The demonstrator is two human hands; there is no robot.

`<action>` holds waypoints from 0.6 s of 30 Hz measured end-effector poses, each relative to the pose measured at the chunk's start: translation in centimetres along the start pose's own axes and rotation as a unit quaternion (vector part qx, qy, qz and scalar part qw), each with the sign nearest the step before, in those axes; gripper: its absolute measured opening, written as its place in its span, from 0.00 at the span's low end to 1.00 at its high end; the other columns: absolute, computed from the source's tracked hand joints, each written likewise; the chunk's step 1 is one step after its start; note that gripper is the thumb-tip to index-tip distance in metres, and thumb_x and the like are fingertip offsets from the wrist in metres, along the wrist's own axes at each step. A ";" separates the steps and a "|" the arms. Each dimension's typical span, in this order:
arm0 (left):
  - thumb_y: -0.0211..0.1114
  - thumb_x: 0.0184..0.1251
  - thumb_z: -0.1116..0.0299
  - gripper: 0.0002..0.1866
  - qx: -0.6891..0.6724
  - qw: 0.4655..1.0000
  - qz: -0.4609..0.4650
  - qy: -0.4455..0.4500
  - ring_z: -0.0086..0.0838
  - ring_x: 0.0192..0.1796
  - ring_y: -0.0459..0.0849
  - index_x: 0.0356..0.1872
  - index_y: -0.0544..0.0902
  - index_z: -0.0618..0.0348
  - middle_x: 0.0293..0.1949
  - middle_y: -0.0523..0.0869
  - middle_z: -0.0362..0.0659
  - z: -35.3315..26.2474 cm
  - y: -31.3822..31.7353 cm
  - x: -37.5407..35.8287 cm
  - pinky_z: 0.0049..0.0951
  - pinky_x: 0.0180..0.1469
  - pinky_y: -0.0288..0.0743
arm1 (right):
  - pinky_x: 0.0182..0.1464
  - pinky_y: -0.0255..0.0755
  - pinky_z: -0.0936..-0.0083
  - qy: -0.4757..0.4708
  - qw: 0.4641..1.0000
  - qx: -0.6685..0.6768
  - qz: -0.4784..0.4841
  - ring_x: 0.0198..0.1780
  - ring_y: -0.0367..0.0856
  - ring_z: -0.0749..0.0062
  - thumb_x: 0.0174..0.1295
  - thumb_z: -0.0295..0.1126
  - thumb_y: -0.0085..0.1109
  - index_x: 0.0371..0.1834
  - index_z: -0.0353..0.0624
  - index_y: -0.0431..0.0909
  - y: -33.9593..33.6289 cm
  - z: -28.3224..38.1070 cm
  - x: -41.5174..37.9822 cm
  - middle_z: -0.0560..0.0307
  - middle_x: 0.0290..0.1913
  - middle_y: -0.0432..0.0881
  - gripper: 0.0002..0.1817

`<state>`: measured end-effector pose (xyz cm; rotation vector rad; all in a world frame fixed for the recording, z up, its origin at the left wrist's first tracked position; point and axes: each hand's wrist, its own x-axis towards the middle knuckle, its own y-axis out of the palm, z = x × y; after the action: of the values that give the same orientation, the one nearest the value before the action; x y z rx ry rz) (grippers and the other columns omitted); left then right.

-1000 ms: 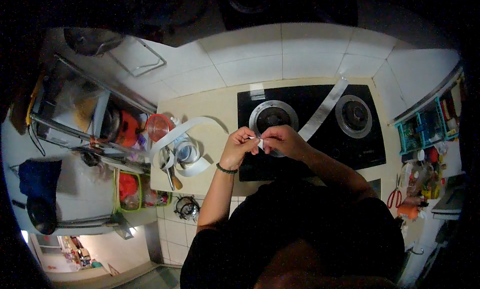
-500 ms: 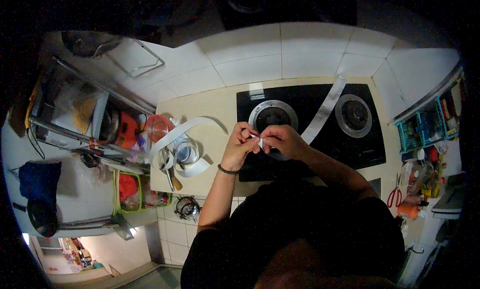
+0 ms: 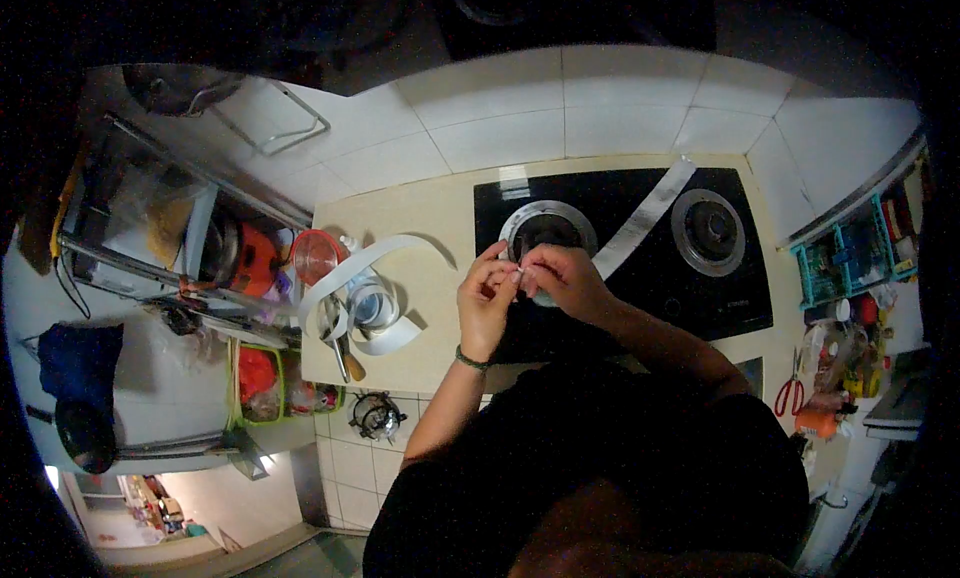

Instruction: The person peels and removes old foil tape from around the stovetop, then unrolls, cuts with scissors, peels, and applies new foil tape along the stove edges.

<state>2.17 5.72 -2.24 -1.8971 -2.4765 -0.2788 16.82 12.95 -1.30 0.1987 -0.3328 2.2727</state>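
Observation:
My left hand (image 3: pixel 488 303) and my right hand (image 3: pixel 565 283) meet over the near side of the left burner (image 3: pixel 547 225). Fingertips of both are pinched together on a small pale bit, which looks like the end of a silvery-white tape strip (image 3: pixel 645 218). That strip slants over the black glass hob (image 3: pixel 650 308) from its back edge, between the two burners, and passes behind my right hand. The left index finger sticks up a little. Fingers hide most of what is pinched.
On the counter (image 3: pixel 430 278) to the left lies a loose curling white strip (image 3: pixel 405 335), near a red-rimmed bowl (image 3: pixel 318 256) and a wooden-handled tool (image 3: pixel 352 366). Red-handled scissors (image 3: pixel 790 393) and an orange bottle (image 3: pixel 818 422) stand at the right. The tiled wall (image 3: pixel 500 108) borders the back.
My left wrist has shifted slightly right and turned, with its index finger lifting. The white piece between the fingertips shows less now. The right hand has barely moved.

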 end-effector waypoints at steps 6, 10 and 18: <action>0.63 0.61 0.76 0.06 0.138 0.985 -0.076 0.065 0.18 0.34 0.78 0.38 0.84 0.64 0.39 0.85 0.42 -0.8 0.9 -0.9 0.17 0.37 0.71 | 0.30 0.73 0.78 -0.033 0.998 -0.027 -0.045 0.26 0.79 0.75 0.61 0.23 0.51 0.33 0.35 0.75 0.8 0.2 0.2 0.54 0.27 0.80 0.03; 0.64 0.60 0.77 0.06 0.174 0.978 -0.086 0.073 0.15 0.31 0.76 0.38 0.84 0.64 0.32 0.85 0.38 -0.6 0.7 -0.9 0.16 0.35 0.71 | 0.28 0.73 0.76 -0.056 0.994 -0.047 -0.076 0.24 0.80 0.71 0.58 0.24 0.53 0.31 0.36 0.75 1.0 0.4 0.2 0.53 0.27 0.80 0.03; 0.63 0.60 0.77 0.04 0.177 0.980 -0.084 0.044 0.13 0.28 0.75 0.35 0.83 0.65 0.28 0.83 0.36 -1.6 0.7 -1.0 0.14 0.32 0.70 | 0.29 0.72 0.75 -0.077 0.990 -0.082 -0.086 0.24 0.79 0.70 0.57 0.24 0.56 0.30 0.36 0.75 0.9 0.9 0.2 0.53 0.26 0.79 0.03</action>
<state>2.93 4.71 -0.73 -1.5102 -2.4305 0.0737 16.07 12.22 -0.50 0.3078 -0.5594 2.0530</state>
